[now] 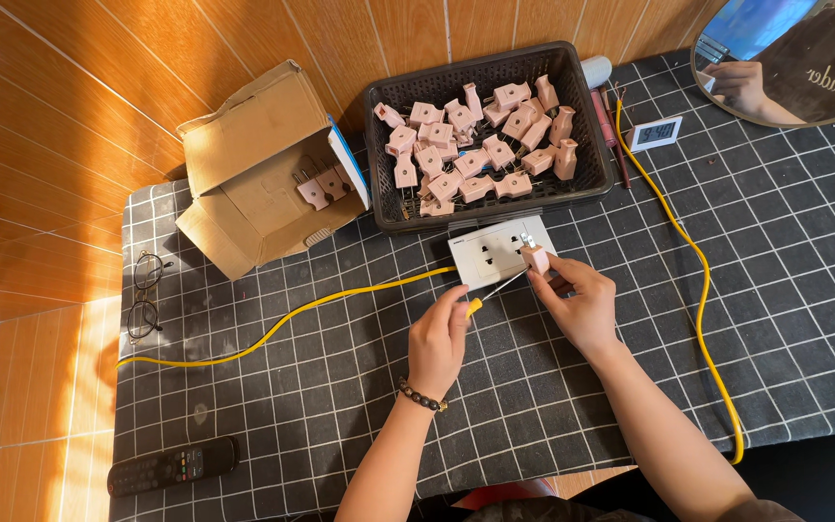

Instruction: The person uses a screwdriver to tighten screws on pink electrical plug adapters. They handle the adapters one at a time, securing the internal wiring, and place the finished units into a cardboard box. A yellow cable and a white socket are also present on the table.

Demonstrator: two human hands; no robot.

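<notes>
Your right hand (pixel 577 304) pinches the pink plug (pixel 535 258), left hand (pixel 440 338) pinches the yellow-handled screwdriver (pixel 491 293); its tip could slip off.

One view only here, and it is sitting up on the person's head, looking steeply down and slightly forward over the counter (pixel 785 290), so the forearms are coming in from the bottom edge and the hands (pixel 572 302) are landing just right of centre. It is hanging near enough that the whole counter is filling the frame edge to edge, while the tiled wall (pixel 99 87) is running across the top and left, and a round mirror (pixel 794 53) is peeking in at the top right corner.
</notes>
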